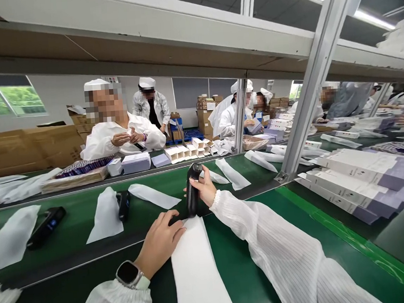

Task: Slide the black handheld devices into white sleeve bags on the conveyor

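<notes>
My right hand (205, 187) grips a black handheld device (192, 196), holding it nearly upright with its lower end at the top edge of a long white sleeve (196, 273). That sleeve lies flat on the green bench in front of me. With bent fingers and thumb, my left hand (162, 238) pinches the sleeve's upper left corner, close to the device's lower end. On the belt beyond, another black device (47, 226) with a lit display lies by a white sleeve (14, 236). A further black device (123, 205) rests against a second sleeve (105, 215).
Stacked white and lilac boxes (361, 181) stand on the right, beside a slanting metal post (308, 77). A shelf beam (144, 39) crosses overhead. Across the belt (151, 221), a co-worker (123, 134) in white works behind boxes. White sheets (2, 302) pile at lower left.
</notes>
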### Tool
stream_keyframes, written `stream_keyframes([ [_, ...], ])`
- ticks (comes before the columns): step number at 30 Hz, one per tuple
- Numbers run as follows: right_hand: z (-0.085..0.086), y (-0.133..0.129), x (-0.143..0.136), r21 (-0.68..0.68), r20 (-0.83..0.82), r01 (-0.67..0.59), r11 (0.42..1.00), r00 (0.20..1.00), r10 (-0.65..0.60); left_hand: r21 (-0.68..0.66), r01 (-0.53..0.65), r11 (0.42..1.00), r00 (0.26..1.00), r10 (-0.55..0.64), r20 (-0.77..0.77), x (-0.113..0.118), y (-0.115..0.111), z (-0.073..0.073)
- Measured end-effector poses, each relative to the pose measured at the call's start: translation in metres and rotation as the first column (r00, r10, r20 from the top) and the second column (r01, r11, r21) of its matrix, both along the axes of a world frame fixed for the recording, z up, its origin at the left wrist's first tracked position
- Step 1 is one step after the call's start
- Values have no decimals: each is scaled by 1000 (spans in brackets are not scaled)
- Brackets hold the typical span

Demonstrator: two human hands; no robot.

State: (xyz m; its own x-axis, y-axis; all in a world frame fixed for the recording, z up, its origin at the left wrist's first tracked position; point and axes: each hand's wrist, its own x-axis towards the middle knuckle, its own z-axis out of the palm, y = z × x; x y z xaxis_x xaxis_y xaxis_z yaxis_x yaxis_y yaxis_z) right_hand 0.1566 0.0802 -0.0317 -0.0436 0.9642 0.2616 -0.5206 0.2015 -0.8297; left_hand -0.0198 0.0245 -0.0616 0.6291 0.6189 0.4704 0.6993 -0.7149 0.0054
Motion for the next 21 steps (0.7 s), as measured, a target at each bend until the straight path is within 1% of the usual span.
stream_keyframes([
  [3, 10, -6, -5, 49, 10, 25, 999, 1000, -25, 16, 7, 1000, 1000, -7, -3, -1, 2, 0],
  [6, 16, -11, -9, 66, 74, 11, 998, 997, -16, -25, 5, 1000, 1000, -4, 19, 0, 1, 3],
  [8, 16, -12, -13, 70, 125, -7, 998, 992, -2, -82, 1, 997, 998, 4, 69, 2, 0, 6],
  [11, 11, -10, -19, 72, 179, -60, 996, 983, 46, -207, -13, 978, 975, 58, 215, 5, -2, 13],
  [13, 9, -7, -20, 69, 236, -102, 992, 968, 83, -311, -34, 950, 929, 145, 340, 7, -2, 21],
  [15, 9, -4, -18, 50, 334, -152, 987, 934, 126, -419, -37, 907, 843, 254, 475, 10, -1, 33],
  [16, 10, -4, -15, 23, 386, -193, 981, 907, 169, -472, -16, 881, 791, 300, 533, 11, -1, 40],
  [17, 10, -4, -13, -16, 430, -255, 967, 871, 237, -515, 18, 857, 745, 332, 579, 12, -1, 49],
  [18, 11, -5, -10, -69, 455, -343, 937, 825, 336, -545, 57, 837, 708, 351, 613, 14, 0, 57],
  [19, 10, -7, -7, -126, 457, -446, 886, 767, 451, -561, 89, 823, 684, 360, 635, 15, 0, 64],
  [21, 7, -12, -3, -207, 455, -639, 741, 608, 651, -558, 112, 822, 660, 358, 660, 17, 2, 74],
])
